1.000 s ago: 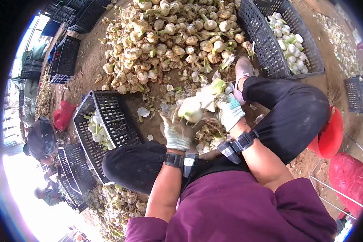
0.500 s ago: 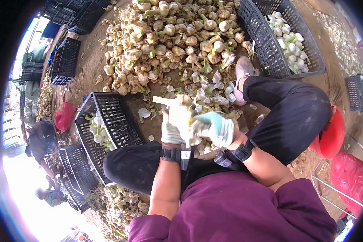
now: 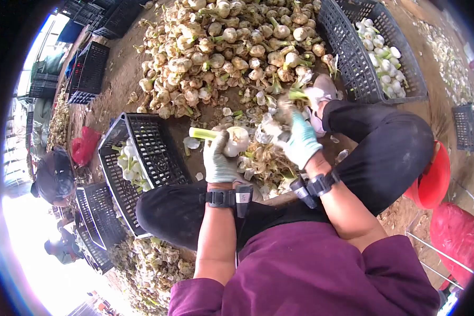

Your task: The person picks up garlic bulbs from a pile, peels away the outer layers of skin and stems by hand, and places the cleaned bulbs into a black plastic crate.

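My left hand (image 3: 217, 158), in a pale glove with dirty fingertips, is closed round a garlic bulb (image 3: 238, 141). The bulb is white and clean, and its cut green stem (image 3: 203, 134) sticks out to the left. Off to the right is my gloved right hand (image 3: 302, 138), its fingers smeared by motion. Loose white and green garlic skin (image 3: 312, 95) shows blurred just beyond those fingertips. Beneath both hands, a heap of dry skins and roots (image 3: 273, 163) lies between my legs.
Unpeeled garlic (image 3: 221, 58) forms a large pile ahead. Black crates with white bulbs stand left (image 3: 160, 152) and right (image 3: 347, 52). A red bucket (image 3: 432, 176) and red sack (image 3: 458, 242) are at my right. A person in a dark cap (image 3: 55, 171) is at far left.
My hands were together over the bulb; now the right has moved away forward and right with blurred skin near its fingers. The bulb in my left hand shows bare and white.
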Demonstrator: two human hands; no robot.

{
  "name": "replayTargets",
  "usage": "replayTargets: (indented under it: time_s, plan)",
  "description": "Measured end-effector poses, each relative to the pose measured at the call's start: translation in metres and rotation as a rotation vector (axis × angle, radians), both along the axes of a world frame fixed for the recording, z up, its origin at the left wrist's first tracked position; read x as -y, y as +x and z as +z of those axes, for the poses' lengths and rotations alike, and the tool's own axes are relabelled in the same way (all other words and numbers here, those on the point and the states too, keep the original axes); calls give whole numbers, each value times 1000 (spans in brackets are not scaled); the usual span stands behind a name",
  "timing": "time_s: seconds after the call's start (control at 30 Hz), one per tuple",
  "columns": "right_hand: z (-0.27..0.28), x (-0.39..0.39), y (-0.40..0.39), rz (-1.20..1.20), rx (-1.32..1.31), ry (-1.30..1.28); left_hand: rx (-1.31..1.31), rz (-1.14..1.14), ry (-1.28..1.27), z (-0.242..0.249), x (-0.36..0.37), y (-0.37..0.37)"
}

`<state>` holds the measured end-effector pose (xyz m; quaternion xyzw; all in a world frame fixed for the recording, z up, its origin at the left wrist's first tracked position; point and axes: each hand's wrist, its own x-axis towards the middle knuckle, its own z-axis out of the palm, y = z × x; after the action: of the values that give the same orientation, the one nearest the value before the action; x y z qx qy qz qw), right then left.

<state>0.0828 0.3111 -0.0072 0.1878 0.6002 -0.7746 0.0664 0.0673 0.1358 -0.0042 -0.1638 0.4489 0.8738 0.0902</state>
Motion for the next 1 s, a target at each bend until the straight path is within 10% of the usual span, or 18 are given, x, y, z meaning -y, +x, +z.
replayTargets:
  time_s: [0.03, 0.1, 0.23, 0.3, 0.37, 0.47, 0.63, 0.7, 0.73, 0.9, 1.0]
  plan:
    - [23, 12, 7, -20, -47, -177, 2, -17, -64, 1, -4, 1]
    - [25, 19, 12, 217, -552, 993, -28, -19, -99, 10, -17, 4]
    - [34, 20, 13, 346, -146, 745, -22, 17, -219, 14, -18, 6]
    - [-14, 24, 14, -11, -298, -166, -49, -6, -272, 23, -17, 8]
    - [-16, 1, 7, 211, 293, 254, -135, -37, 7, 25, -13, 5]
    - [-22, 1, 6, 737, 71, 896, -104, -133, 202, 25, -13, 7]
    - [-34, -2, 20, 965, 92, 1120, 118, 148, 506, 23, 1, 4]
    - [-30, -7, 12, 1193, 151, 1066, -209, 109, 265, 32, 0, -5]
    - [-29, -2, 12, 1011, -2, 1046, -311, 30, -154, 19, 15, -12]
    - [47, 25, 1, 248, -756, 600, -288, -110, -342, 30, -1, 3]
    - [47, 24, 7, 290, -554, 611, 184, -64, 324, 17, -6, 10]
